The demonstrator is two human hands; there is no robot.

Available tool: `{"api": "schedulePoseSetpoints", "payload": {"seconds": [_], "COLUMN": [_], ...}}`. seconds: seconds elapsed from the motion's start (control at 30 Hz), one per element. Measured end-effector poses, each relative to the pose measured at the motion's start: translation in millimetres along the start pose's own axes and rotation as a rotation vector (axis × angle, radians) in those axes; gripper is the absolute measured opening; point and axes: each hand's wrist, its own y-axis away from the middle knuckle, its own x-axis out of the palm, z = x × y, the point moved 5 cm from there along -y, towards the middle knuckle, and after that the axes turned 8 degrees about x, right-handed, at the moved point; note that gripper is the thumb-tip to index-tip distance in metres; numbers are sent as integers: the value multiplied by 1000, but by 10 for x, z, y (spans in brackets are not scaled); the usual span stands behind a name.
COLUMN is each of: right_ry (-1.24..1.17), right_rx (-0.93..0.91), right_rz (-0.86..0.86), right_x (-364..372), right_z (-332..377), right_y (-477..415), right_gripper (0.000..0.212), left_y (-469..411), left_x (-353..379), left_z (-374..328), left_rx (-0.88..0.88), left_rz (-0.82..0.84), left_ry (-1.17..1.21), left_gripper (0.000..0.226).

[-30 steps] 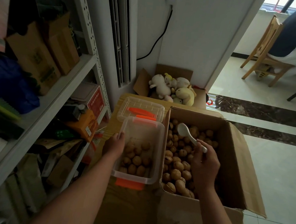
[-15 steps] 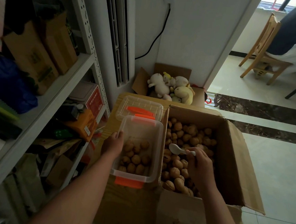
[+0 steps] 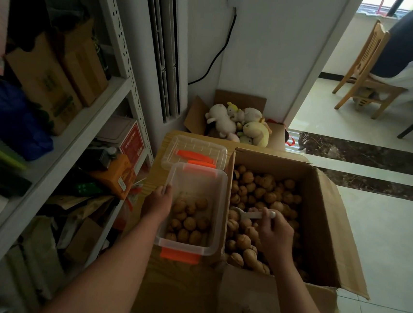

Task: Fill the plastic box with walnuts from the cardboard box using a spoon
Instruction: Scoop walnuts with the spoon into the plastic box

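Walnuts: heaped loose in the cardboard box, directly under and around the right hand's fingers; a smaller layer is seen on the floor of the plastic box.
Right hand: fingers are curled closed around the handle of a white spoon, knuckles up, low over the nuts.
Spoon: held roughly level, handle end showing past the thumb side to the right, bowl pointed left toward the box wall and pressed in among the walnuts; whether a nut is in the bowl cannot be told.
Left hand: laid on the left rim of the plastic box, fingers closed loosely over the edge, thumb side toward the nuts inside.
Plastic box: clear, with orange latches at near and far ends, set just beside the cardboard box, their walls touching or nearly so; only its near half is covered with walnuts.
Cardboard box: open, flaps spread, to the right of the plastic box.
Lid: clear, with orange clips lying on it, placed just beyond the plastic box.
Background: a smaller carton of plush toys is seen against the wall, metal shelving at left.
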Motion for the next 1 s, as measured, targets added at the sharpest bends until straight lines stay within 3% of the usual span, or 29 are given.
{"api": "schedulePoseSetpoints", "payload": {"seconds": [0.17, 0.47, 0.6, 0.7, 0.8, 1.0], "right_ry": [-272, -531, -546, -424, -279, -148], "right_rx": [275, 238, 110, -91, -253, -423], "right_rz": [-109, -196, -177, -57, 16, -35], "right_x": [-174, -387, -396, -279, -140, -135], "right_z": [-164, 145, 375, 564, 600, 680], "right_y": [-15, -21, -38, -42, -27, -5], "right_gripper": [24, 25, 27, 23, 35, 32], "left_y": [-5, 4, 15, 18, 21, 23], "left_x": [6, -4, 2, -2, -10, -13], "left_z": [-3, -9, -15, -23, -30, -39], "left_rx": [-5, -5, -1, -1, 0, 3], "left_rz": [1, 5, 1, -4, -7, 2], "left_ry": [0, 14, 22, 13, 1, -7], "left_gripper": [53, 53, 53, 53, 53, 53]}}
